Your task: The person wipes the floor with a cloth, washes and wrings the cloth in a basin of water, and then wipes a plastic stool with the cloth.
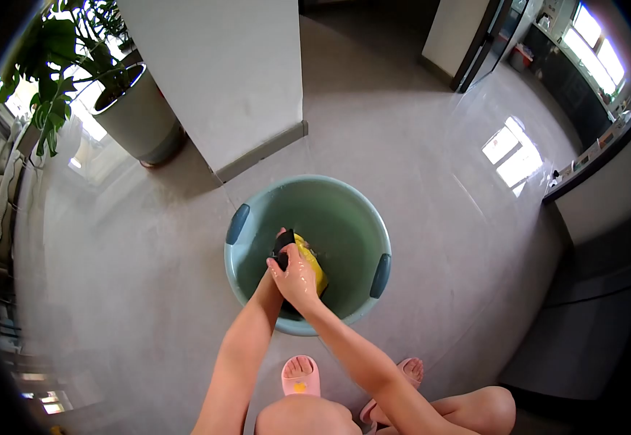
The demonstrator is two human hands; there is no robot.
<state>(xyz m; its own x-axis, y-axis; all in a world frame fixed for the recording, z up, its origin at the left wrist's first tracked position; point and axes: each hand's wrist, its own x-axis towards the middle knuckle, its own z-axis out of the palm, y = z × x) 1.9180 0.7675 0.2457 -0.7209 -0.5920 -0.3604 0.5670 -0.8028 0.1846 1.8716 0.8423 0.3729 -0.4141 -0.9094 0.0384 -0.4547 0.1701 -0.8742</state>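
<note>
Had the right hand (299,279) and the left hand (282,233) together, down inside the pale green tub (337,203), a little left of its middle. Laid the right one across the left near the wrist, against the yellow cloth (318,272), with the thumb towards the tub's left edge and a wet sheen on the back. Had the left one largely hidden at the black cloth (284,240), with fingertips showing past it. Could not tell how tightly either one gripped. Saw the yellow cloth slant from near the tub's middle towards its near edge, just beside the black cloth; could not tell one piece from two. Saw a blue-grey handle (238,223) on the tub's left edge. Had pink slippers (290,383) on, with one just short of the tub's near edge, on the grey floor (446,239). Saw a potted plant (140,119) beyond the tub's far left edge, beside a white wall (221,80).
</note>
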